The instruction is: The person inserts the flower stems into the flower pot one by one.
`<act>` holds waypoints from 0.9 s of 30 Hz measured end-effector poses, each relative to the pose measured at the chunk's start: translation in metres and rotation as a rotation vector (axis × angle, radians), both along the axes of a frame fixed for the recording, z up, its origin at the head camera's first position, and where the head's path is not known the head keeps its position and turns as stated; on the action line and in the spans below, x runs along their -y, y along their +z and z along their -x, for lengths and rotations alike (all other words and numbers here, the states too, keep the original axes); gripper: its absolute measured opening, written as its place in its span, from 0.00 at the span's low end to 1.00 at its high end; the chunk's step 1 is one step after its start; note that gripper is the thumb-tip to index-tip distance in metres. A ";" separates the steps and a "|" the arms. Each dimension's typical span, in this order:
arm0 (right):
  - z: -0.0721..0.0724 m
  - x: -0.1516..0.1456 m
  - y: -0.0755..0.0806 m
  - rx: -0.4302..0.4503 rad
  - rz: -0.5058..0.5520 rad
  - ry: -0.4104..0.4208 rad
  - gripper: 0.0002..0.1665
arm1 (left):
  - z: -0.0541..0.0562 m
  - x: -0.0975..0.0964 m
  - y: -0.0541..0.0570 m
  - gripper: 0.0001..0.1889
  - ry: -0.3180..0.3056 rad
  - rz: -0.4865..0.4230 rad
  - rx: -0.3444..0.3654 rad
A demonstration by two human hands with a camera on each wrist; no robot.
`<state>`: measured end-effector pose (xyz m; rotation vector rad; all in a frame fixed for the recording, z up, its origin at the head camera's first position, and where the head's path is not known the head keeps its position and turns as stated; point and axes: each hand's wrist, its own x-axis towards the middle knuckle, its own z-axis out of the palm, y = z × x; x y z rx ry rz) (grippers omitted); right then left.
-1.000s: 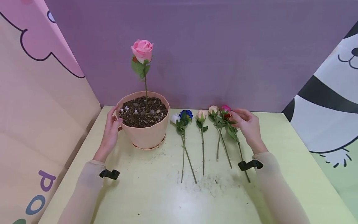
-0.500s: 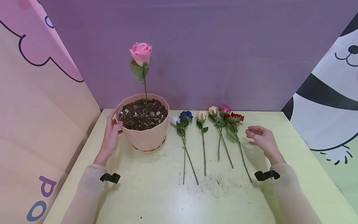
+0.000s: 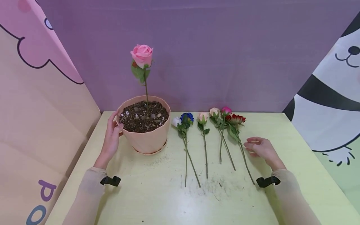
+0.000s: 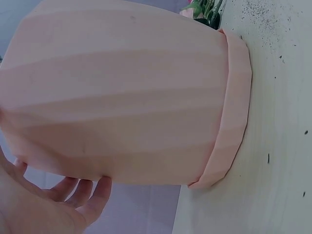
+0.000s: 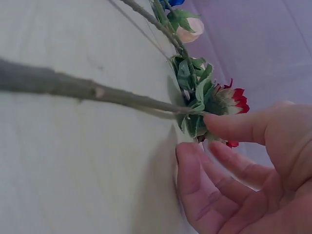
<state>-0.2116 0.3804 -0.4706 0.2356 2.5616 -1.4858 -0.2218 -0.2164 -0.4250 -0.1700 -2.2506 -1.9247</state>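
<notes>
A pale pink flower pot (image 3: 149, 140) full of dark soil and pebbles stands at the back left. Upright in its soil is a pink rose (image 3: 142, 55) on a leafy stem. My left hand (image 3: 111, 137) holds the pot's left side near the rim, its fingertips (image 4: 103, 184) against the wall. To the right, my right hand (image 3: 262, 150) hovers low with loosely bent fingers and nothing in them. It is beside the stem of a red flower (image 3: 236, 119) lying on the table. In the right wrist view the thumb (image 5: 234, 126) overlaps that red flower's leaves.
Between pot and right hand lie a white rose (image 3: 176, 121), a blue rose (image 3: 187, 117), a peach rose (image 3: 202, 117), a cream rose (image 3: 214, 112) and a magenta rose (image 3: 226, 110). Soil crumbs dot the table (image 3: 157, 200). A purple wall (image 3: 213, 56) rises behind.
My right hand has left the red flower's head and moved right and toward me. The red flower now lies uncovered. The left hand stays at the pot.
</notes>
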 end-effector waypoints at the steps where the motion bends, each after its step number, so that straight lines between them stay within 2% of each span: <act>1: 0.001 0.001 -0.001 0.013 -0.005 0.000 0.37 | 0.000 0.000 0.000 0.33 0.001 0.002 -0.003; 8: 0.004 0.006 -0.002 0.063 -0.012 -0.001 0.37 | 0.001 0.001 -0.002 0.33 -0.001 -0.001 -0.004; 14: 0.005 0.008 -0.002 0.083 -0.026 0.042 0.37 | 0.000 0.000 -0.003 0.33 -0.008 -0.006 -0.009; 27: 0.005 0.009 -0.003 0.062 0.104 0.081 0.36 | 0.001 0.001 -0.004 0.33 0.003 0.010 -0.025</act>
